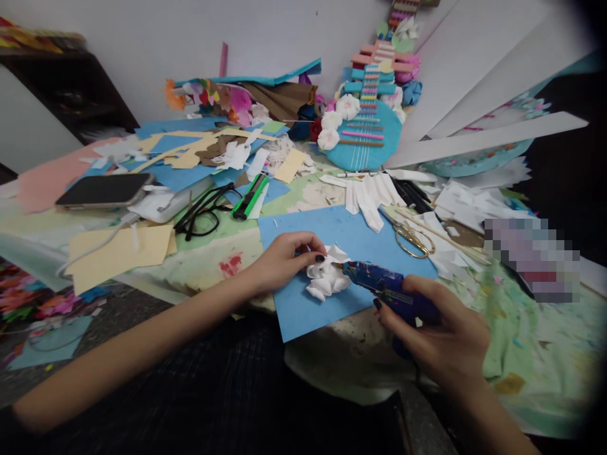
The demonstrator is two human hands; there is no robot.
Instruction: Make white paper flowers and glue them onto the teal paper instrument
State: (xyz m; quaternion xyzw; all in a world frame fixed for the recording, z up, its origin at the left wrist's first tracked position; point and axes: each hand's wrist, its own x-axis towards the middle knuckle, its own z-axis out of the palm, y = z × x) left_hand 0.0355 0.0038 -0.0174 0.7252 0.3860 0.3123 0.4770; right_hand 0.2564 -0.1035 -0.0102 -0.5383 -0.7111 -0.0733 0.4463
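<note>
On the cluttered table [535, 360]: blue sheet [303, 319], near corner apparently past the edge. A forearm catching it could drag everything on it askew. Right hand [446, 332] wrapped round the glue gun [391, 287]. Left hand [284, 259] pinching the paper flower [327, 284], which sits on or just over the sheet. Nozzle [337, 266] at the petals, near the left fingertips: if hot, a slip could burn skin. Too hard a squeeze might flood the folds, gluing flower to sheet.
</note>
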